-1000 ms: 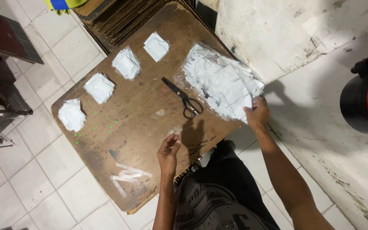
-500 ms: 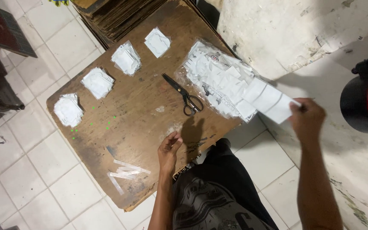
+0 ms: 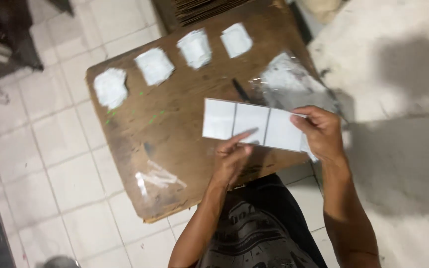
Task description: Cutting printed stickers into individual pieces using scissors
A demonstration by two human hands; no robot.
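Across the middle of the head view, a long white paper strip divided by dark lines into rectangular panels [image 3: 254, 124] is held above a worn brown wooden board [image 3: 175, 124]. Its right end is pinched by the right hand [image 3: 323, 131], whose fingers are closed on the paper's edge. The left hand [image 3: 232, 159] is seen just below the strip's middle, its fingers extended loosely and a fingertip touching the strip's lower edge; nothing is gripped by it.

Along the upper edge of the board, four small white folded paper packets [image 3: 175, 62] are laid in a row from upper left towards upper centre, each apart from the next. At the upper right of the board a crumpled clear plastic bag with white sheets inside [image 3: 294, 84] is seen, partly covered by the strip and the right hand; how many sheets it holds cannot be told. A dark handle of black scissors [image 3: 241, 90] shows just above the strip, the rest being hidden. Pale white scraps [image 3: 157, 177] are stuck or lying near the board's lower left corner.

White floor tiles [image 3: 45, 168] fill the left of the frame, and a pale rough concrete surface [image 3: 398, 74] fills the right. A dark printed shirt [image 3: 264, 228] is seen at the bottom centre.
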